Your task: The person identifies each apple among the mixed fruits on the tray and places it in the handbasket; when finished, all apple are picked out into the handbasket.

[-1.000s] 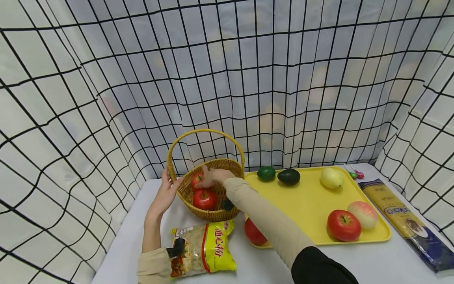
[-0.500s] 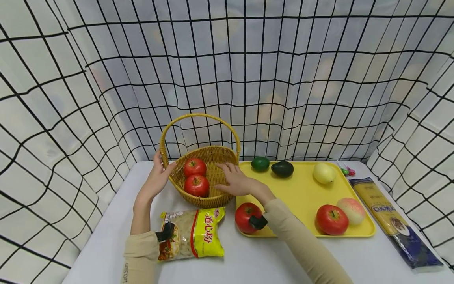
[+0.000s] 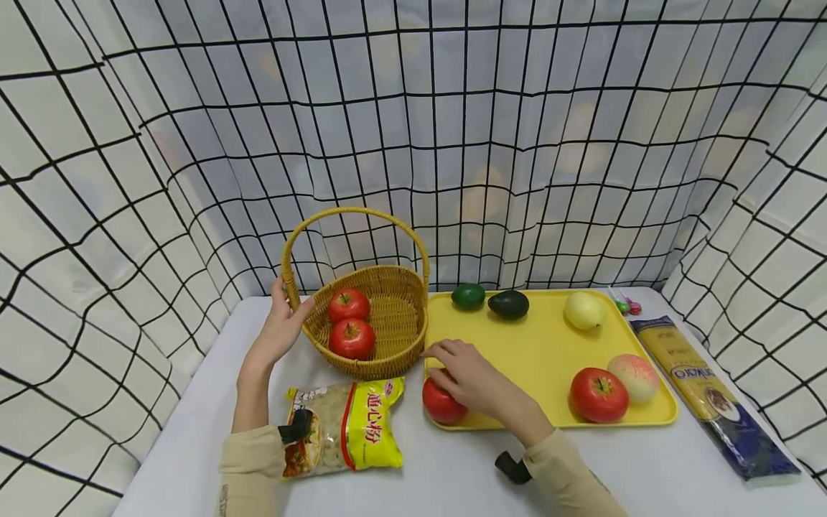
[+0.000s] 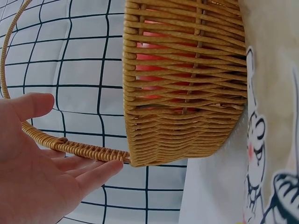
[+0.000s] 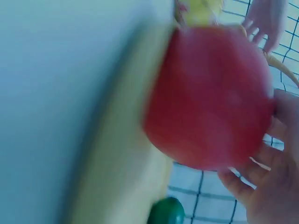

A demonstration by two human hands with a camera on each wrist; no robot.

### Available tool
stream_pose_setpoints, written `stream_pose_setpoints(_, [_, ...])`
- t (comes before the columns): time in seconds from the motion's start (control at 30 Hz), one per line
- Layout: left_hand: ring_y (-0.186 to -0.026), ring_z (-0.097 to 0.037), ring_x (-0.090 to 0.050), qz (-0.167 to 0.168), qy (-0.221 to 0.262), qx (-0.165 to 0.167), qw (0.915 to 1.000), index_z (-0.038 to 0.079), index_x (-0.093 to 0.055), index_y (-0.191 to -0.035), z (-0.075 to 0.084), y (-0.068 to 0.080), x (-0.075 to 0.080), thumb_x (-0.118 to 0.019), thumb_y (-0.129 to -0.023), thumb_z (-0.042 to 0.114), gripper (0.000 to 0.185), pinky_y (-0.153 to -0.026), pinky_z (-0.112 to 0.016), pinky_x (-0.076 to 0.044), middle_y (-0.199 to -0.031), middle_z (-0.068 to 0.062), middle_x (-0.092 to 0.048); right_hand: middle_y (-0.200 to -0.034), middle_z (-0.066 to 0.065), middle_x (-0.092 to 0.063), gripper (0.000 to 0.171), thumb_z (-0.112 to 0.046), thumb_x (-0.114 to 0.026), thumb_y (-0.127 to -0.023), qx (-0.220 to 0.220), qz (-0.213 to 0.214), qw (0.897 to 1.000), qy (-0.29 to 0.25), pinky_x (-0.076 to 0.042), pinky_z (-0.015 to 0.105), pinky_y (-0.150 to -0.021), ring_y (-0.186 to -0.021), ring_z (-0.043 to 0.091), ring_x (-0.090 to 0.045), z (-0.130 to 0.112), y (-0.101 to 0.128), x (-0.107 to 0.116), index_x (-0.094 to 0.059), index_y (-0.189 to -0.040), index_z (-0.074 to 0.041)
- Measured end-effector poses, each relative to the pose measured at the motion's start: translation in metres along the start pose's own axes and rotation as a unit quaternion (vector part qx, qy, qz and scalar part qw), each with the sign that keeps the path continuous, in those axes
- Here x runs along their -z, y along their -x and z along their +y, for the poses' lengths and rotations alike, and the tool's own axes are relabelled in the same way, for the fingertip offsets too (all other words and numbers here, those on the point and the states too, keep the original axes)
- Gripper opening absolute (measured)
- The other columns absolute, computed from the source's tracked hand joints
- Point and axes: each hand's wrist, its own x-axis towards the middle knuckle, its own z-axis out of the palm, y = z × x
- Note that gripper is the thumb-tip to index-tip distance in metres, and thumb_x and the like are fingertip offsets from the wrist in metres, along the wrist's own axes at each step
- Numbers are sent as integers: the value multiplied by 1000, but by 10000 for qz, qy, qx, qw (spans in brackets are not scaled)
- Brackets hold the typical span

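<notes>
Head view: your left hand rests spread against the basket rim; your right hand cups a tomato at the tray's near-left corner. Left wrist view: straight fingers touch the basket handle. Right wrist view: blurred, your fingers curl round the tomato on the tray.

Red tomato on yellow tray's near-left corner, by wicker basket.
</notes>
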Motion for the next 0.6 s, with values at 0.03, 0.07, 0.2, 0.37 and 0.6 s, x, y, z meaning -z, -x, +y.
stream_pose_setpoints(0.03, [-154, -55, -14, -7, -12, 7, 10000, 13, 28, -160, 0, 1, -1, -40, -110, 38, 88, -119, -73, -24, -166, -36, -5, -134, 6, -64, 35, -33, -57, -106, 47, -48, 10000, -54, -46, 49, -112, -127, 25, -58, 0, 4, -3, -64, -135, -14])
stream_pose_setpoints(0.07, [-154, -54, -15, -4, -30, 20, 10000, 13, 28, -160, 0, 1, -1, -40, -110, 39, 89, -119, -73, -24, -166, -36, -6, -133, 4, -64, 35, -35, -55, -106, 69, -106, 9999, -108, -47, 48, -111, -126, 23, -58, -1, 7, -5, -65, -133, -15])
stream_pose_setpoints(0.2, [-156, -54, -10, -11, -93, 48, 9999, 11, 30, -159, -3, 5, -1, -41, -110, 39, 91, -121, -72, -22, -167, -36, -3, -129, 0, -66, 38, -43, -50, -108, 80, -359, 9991, -234, -48, 43, -109, -120, 16, -58, -5, 11, -9, -66, -132, -18])
stream_pose_setpoints(0.37, [-156, -54, -6, -28, -59, 44, 10000, 10, 32, -158, -6, 8, -1, -42, -110, 36, 91, -122, -71, -20, -168, -33, 5, -128, 1, -66, 41, -47, -47, -108, 420, -607, 9972, -142, -47, 40, -109, -118, 15, -58, -15, 14, -7, -65, -131, -18])
stream_pose_setpoints(0.6, [-157, -53, -2, -59, -55, 17, 10000, 13, 35, -157, -2, 2, -3, -41, -110, 41, 93, -122, -71, -18, -169, -28, 15, -133, -3, -63, 41, -48, -51, -106, 443, -515, 9974, 254, -44, 39, -114, -126, 15, -56, -20, 17, 2, -63, -136, -22])
